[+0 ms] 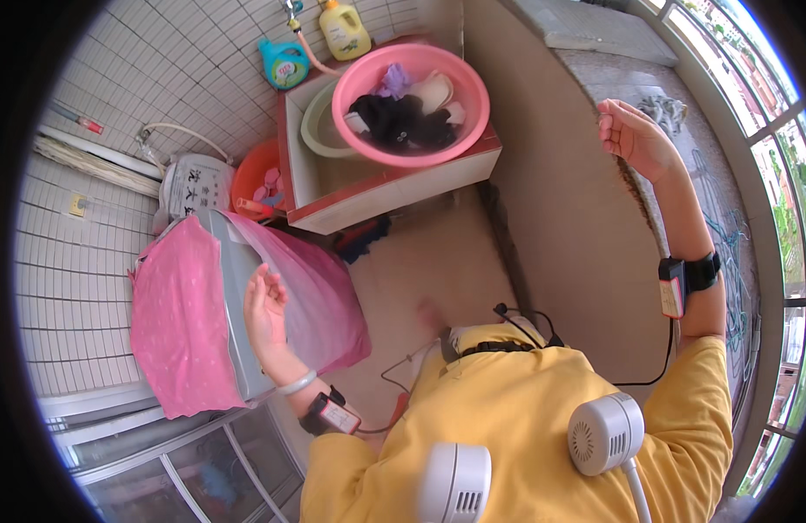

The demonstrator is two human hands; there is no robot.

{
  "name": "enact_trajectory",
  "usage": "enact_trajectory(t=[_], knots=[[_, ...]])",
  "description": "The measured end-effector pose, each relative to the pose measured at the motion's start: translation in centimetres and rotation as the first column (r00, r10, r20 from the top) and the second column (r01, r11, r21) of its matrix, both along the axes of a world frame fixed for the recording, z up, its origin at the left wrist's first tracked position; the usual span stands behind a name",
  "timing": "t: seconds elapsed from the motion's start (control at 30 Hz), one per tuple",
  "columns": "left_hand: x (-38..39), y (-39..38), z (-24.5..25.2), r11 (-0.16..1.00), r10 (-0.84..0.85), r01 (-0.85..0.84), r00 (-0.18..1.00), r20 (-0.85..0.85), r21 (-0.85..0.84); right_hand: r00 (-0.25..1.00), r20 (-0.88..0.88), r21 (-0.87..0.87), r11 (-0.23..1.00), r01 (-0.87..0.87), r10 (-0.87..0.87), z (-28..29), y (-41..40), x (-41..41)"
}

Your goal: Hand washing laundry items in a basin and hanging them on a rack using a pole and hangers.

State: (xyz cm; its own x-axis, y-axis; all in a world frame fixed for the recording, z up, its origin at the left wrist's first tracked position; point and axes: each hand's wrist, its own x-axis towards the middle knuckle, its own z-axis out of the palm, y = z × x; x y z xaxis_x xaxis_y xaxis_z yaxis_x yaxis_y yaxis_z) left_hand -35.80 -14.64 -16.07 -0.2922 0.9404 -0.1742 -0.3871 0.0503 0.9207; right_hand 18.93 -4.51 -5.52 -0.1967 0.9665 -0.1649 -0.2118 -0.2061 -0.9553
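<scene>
My left hand point(267, 314) is raised with loosely curled fingers and holds nothing. It is nearest to a grey appliance point(236, 307) partly draped with a pink cloth cover point(184, 320). Far to the right, my right hand point(635, 140) is also raised and bare, with bent fingers, beside the stone ledge point(615, 68). Ahead of me a pink basin point(354, 147) rests on a tiled sink point(403, 189). In it lie dark clothes point(396, 121), a purple cloth point(395, 82) and a white garment point(432, 91). The pink basin partly hides a pale green basin point(315, 134).
Behind the sink stand a yellow detergent jug point(344, 29) and a teal detergent bottle point(284, 64). An orange bucket point(249, 170) sits left of the sink. A grey cloth point(663, 112) and green cord point(726, 242) lie on the right ledge. A brush point(364, 240) lies below the sink.
</scene>
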Motion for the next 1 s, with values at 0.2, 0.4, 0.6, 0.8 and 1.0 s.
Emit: enact_trajectory(t=[0.2, 0.4, 0.6, 0.8, 1.0], knots=[[-4.0, 4.8, -1.5, 0.993, -0.103, 0.103, 0.995, 0.005, -0.054, 0.966, -0.171, -0.245, 0.958, 0.151, -0.196, -7.5, 5.0, -2.7], [-6.6, 7.8, -2.3, 0.984, -0.143, 0.140, 0.990, -0.014, -0.110, 0.943, -0.186, -0.405, 0.896, 0.181, -0.275, -11.2, 7.3, -7.0], [-6.7, 9.6, -2.9, 0.982, -0.158, 0.156, 0.987, -0.010, -0.106, 0.930, -0.127, -0.461, 0.851, 0.252, -0.344, -11.4, 10.0, -9.9], [-5.5, 10.3, -2.4, 0.987, -0.120, 0.118, 0.993, -0.013, -0.106, 0.922, -0.297, -0.459, 0.884, 0.090, -0.248, -13.3, 14.4, -10.0], [-5.1, 11.1, -1.1, 0.994, -0.053, 0.048, 0.997, -0.050, -0.095, 0.947, -0.137, -0.567, 0.807, 0.166, -0.291, -16.7, 17.9, -11.7]])
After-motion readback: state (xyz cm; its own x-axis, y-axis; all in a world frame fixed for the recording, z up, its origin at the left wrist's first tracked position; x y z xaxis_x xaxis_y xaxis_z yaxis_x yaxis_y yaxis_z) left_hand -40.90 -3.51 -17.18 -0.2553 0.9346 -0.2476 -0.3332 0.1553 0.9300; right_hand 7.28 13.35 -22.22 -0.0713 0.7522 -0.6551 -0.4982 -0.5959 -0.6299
